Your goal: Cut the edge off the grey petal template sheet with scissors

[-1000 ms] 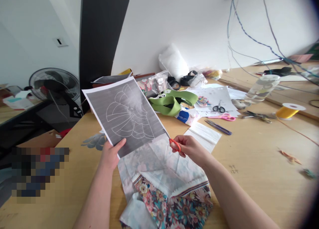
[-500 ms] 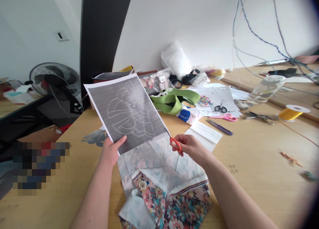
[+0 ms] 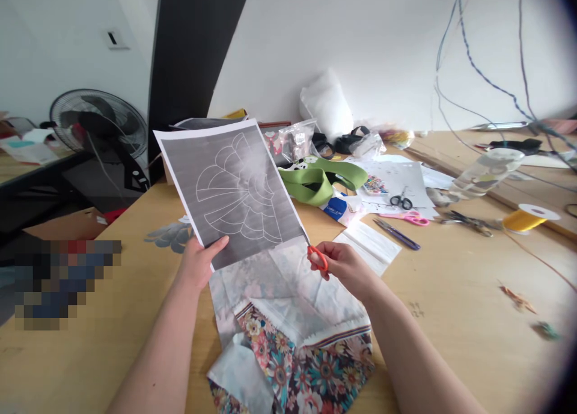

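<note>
My left hand (image 3: 202,258) grips the lower left corner of a grey printed sheet of paper (image 3: 225,179), thumb on its front. White curved outlines like a scalloped fan are drawn on the sheet, which is held tilted above the table. In my right hand (image 3: 338,262) is a pair of scissors (image 3: 318,258) with orange-red handles, my fingers in the loops. Its dark blades meet the sheet's lower right edge; how far they are parted I cannot tell. Below both hands lies a folded floral fabric (image 3: 315,372), its pale reverse side partly turned up.
Behind the sheet are a green strap (image 3: 311,182), a box of coloured pins (image 3: 374,184), black scissors (image 3: 401,199) and pink scissors (image 3: 415,218). Thread snips (image 3: 396,234), pliers (image 3: 471,222), a yellow spool (image 3: 525,219) and a clear bottle (image 3: 487,173) are at right. A fan (image 3: 99,125) stands left.
The view has shifted slightly. Both hands keep their holds, and the scissors stay at the sheet's right edge, with more of the dark blade showing.
</note>
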Motion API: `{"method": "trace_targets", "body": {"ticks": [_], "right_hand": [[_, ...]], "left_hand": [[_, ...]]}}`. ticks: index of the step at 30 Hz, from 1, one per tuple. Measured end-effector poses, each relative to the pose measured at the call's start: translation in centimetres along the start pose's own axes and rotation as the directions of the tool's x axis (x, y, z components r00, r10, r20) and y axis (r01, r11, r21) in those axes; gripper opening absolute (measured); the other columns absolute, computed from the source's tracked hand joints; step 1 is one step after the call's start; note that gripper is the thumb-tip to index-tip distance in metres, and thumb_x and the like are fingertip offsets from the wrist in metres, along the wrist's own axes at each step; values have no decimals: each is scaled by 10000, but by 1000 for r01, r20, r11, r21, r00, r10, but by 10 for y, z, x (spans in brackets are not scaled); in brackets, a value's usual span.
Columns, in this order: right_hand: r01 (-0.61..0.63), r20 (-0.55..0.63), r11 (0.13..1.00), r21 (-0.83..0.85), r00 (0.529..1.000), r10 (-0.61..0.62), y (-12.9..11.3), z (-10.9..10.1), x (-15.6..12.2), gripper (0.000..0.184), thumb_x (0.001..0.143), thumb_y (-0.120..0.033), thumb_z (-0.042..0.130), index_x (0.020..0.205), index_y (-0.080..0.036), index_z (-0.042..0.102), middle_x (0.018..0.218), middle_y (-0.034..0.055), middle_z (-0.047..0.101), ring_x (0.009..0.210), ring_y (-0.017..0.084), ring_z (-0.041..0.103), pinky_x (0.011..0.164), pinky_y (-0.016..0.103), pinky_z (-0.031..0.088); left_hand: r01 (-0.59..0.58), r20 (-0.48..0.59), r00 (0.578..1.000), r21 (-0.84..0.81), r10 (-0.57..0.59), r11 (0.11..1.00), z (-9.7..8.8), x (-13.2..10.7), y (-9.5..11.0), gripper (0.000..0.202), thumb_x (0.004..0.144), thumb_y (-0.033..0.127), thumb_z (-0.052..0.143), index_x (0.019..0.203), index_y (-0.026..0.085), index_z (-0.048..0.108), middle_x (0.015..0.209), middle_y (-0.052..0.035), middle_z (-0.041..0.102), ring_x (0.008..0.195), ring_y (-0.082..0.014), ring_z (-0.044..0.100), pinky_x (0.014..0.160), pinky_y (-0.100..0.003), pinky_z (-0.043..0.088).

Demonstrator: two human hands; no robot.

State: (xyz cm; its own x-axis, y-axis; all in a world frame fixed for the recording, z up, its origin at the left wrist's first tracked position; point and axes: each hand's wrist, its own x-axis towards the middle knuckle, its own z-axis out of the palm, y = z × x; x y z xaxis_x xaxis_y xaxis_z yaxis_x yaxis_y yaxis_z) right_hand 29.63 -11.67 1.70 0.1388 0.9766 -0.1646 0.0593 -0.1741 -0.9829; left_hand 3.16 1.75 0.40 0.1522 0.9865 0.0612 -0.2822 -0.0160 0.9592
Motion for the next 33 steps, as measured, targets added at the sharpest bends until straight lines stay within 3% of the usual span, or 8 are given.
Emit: {"method": "trace_targets", "body": {"ticks": [17,25,33], "right_hand": [[-12,7,999,-48,1000,12,-1,0,-1,425,699,-586,726,725,-172,630,702,30,647,536,108,486,543,271,399],[-4,12,1000,-29,1000,4,0,0,0,416,705,-565,728,726,-163,623,696,26,641,531,97,476,536,262,378],[-2,-7,1000,-29,1000,2,-1,1,0,423,694,-585,726,704,-177,612,683,27,635,523,103,465,530,268,367]], "left_hand": [[3,10,1000,10,-3,1000,-1,-1,-1,521,517,295,910,981,149,725,997,-102,741,1104,-333,619,1045,-482,411],[0,26,1000,-1,0,1000,-2,0,-2,558,535,291,907,1043,157,717,1042,-107,736,1086,-328,629,1025,-482,437],[7,15,1000,12,-8,1000,0,-2,0,532,516,308,912,991,151,728,987,-106,744,1084,-335,629,1022,-477,439]]}}
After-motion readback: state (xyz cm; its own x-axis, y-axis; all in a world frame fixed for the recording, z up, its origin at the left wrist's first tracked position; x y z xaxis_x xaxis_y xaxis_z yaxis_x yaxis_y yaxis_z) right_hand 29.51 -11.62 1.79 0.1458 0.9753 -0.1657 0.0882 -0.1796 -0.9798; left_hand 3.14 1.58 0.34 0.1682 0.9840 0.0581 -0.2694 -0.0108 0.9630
